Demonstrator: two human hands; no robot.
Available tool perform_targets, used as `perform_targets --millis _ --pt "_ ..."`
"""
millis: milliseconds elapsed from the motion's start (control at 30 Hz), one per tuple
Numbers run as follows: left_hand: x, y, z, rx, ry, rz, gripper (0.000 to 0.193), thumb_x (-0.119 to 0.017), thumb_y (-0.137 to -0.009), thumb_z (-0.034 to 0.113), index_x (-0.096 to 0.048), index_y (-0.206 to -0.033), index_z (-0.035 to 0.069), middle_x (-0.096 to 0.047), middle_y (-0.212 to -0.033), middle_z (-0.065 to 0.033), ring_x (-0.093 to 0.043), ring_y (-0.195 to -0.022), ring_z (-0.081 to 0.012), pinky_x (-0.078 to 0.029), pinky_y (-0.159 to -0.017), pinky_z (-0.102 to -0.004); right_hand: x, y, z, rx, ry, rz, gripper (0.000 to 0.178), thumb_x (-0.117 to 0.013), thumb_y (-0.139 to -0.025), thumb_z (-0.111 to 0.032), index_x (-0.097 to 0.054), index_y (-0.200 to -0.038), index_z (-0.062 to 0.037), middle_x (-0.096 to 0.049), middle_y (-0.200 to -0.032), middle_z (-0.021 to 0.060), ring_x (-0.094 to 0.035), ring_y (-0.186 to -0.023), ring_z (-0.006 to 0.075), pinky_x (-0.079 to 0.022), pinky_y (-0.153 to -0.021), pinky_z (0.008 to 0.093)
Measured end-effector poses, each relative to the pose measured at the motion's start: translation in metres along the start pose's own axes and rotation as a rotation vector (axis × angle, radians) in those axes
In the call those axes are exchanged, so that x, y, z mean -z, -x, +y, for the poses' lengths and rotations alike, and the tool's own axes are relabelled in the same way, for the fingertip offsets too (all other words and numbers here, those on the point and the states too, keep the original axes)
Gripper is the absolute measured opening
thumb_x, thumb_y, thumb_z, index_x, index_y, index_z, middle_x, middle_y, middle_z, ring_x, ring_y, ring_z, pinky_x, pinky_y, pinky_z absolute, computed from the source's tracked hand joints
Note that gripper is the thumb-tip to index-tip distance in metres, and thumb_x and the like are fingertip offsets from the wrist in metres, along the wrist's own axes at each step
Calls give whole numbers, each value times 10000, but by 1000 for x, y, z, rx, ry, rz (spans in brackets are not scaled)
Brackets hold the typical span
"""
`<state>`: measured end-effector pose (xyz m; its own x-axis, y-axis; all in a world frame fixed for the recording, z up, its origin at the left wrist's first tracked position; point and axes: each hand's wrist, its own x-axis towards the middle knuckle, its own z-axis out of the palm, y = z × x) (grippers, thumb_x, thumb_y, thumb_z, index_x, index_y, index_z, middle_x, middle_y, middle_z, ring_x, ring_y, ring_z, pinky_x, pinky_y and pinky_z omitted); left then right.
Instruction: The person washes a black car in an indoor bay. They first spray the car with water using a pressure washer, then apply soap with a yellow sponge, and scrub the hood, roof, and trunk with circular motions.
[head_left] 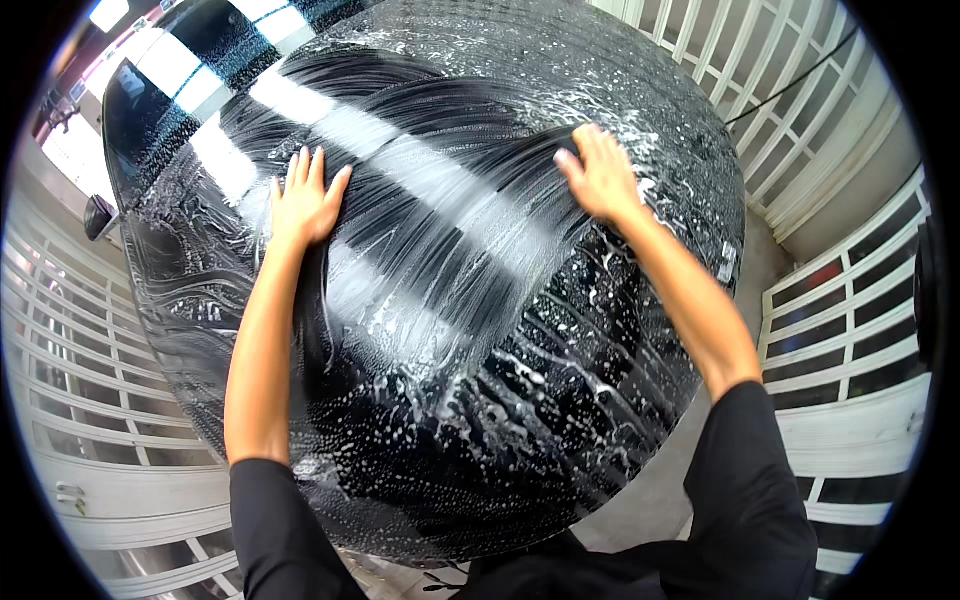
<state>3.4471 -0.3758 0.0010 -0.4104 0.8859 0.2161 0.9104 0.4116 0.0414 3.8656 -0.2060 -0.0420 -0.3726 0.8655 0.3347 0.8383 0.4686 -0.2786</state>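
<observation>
A black car (400, 510) fills the middle of the view, its glossy curved panel wet and covered with white suds (480, 410). My left hand (307, 205) lies flat on the panel left of centre, fingers spread and pointing away from me. Farther right, my right hand (602, 178) rests palm down on the same surface, with its thumb apart from the fingers. No tool shows in either hand; what is under the palms is hidden. Smooth arc-shaped streaks run through the foam between the hands. Drips and foam beads cover the nearer part.
Dark car glass (145, 125) with droplets is at the upper left, and a side mirror (98, 217) juts out there. White slatted metal gates stand along the left (90, 340) and right (850, 310). Grey floor (640, 510) shows beside the car. A thin dark cable (795, 82) hangs at the upper right.
</observation>
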Motion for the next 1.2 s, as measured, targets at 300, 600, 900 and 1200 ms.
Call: perform_targets --millis 300,600,900,1200 --pt "1 93 73 -286 16 77 847 -450 -1071 607 -335 -1641 -8 -294 -1730 -217 -233 -1629 -319 -142 -1322 -502 -12 -17 11 242 10 -9 792 -496 -1043 -649 -420 -1613 -104 -338 -1721 171 -255 -1613 373 -189 -1309 518" --pt "24 314 31 81 110 101 801 -565 -1054 427 -283 -1662 -12 -273 -1736 -224 -234 -1625 -355 -125 -1320 -518 7 159 -190 1142 -351 -342 778 -591 -1009 -543 -397 -1611 -89 -321 -1711 214 -265 -1603 400 -154 -1320 561" --pt "19 258 -103 437 -88 159 772 -392 -1104 568 -320 -1669 47 -270 -1758 -147 -213 -1639 -260 -118 -1331 -454 -47 33 -262 1032 -255 70 590 -608 -1025 -471 -542 -1444 -60 -511 -1551 210 -443 -1465 395 -302 -1243 541" --pt "23 240 -126 473 -62 143 823 -411 -1082 615 -315 -1672 47 -267 -1759 -144 -193 -1644 -247 -96 -1333 -453 -69 -1 -362 1309 -188 -174 833 -406 -1063 -679 -413 -1619 -59 -341 -1712 203 -253 -1615 363 -149 -1326 526"
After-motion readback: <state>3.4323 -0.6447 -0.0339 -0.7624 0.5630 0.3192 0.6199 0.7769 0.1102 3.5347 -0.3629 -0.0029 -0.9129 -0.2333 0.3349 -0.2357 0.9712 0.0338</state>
